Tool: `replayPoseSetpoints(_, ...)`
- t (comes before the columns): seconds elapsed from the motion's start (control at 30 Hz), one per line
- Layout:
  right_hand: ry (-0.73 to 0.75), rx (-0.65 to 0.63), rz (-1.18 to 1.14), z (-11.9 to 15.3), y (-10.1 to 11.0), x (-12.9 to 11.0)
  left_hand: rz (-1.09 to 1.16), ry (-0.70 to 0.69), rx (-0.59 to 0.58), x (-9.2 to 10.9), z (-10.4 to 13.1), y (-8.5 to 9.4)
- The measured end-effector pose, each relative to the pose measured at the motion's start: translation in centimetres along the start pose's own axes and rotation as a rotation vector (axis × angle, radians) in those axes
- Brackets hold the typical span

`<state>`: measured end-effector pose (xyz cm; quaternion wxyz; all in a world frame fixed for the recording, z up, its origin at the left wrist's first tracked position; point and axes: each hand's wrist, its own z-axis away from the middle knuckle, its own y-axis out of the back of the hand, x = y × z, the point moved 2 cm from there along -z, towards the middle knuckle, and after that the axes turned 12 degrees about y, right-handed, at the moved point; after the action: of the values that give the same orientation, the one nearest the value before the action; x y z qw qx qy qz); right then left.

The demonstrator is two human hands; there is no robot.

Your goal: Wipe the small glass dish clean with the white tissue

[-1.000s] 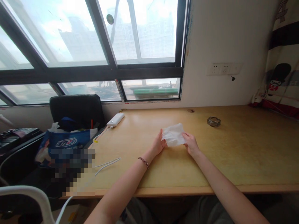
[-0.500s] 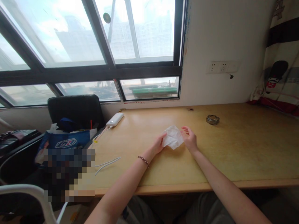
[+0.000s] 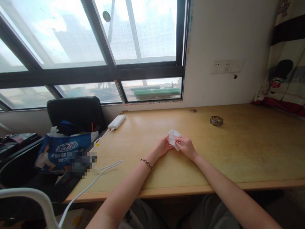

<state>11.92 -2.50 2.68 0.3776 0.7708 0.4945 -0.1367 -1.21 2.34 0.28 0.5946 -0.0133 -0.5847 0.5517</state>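
Between my two hands is a thin white tissue [image 3: 173, 135], creased and partly folded, held just over the wooden table [image 3: 238, 152]. My left hand [image 3: 164, 144] grips its left side from below, with the fingers behind it. On the right, my right hand [image 3: 186, 145] pinches the tissue's near right part between thumb and fingers. Some fingertips of both hands are hidden by the tissue. A braided bracelet [image 3: 146, 164] is on my left wrist.
A dark glass ashtray-like dish [image 3: 216, 121] stands at the back right. A white power bank [image 3: 116, 122] with a white cable [image 3: 88, 187] lies at the left edge. Beside the table, a blue bag [image 3: 64, 149] rests on a black chair [image 3: 76, 109].
My right hand has come left from beside the tissue and now pinches it. The tissue, spread wide before, is folded smaller. My left hand still holds it.
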Motion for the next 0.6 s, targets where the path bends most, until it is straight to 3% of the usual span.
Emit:
replayPoseSetpoints(0.1, -0.237, 0.204, -0.167, 0.0, 0.3, 1.2, -0.007, -0.003, 0.004, 0.1, 0.1, -0.2)
replayPoseSetpoints(0.2, -0.397, 0.329, -0.373, 0.0, 0.3, 2.3, -0.06, -0.032, 0.006, 0.1, 0.4, -0.6)
replayPoseSetpoints(0.37, -0.568, 0.461, -0.617, 0.1, 0.2, 3.7, -0.157, -0.066, 0.038, -0.1, 0.5, -0.6)
replayPoseSetpoints(0.6, -0.677, 0.503, -0.624, 0.5, 0.7, 4.6, -0.043, -0.088, 0.146, -0.1, -0.1, 0.5)
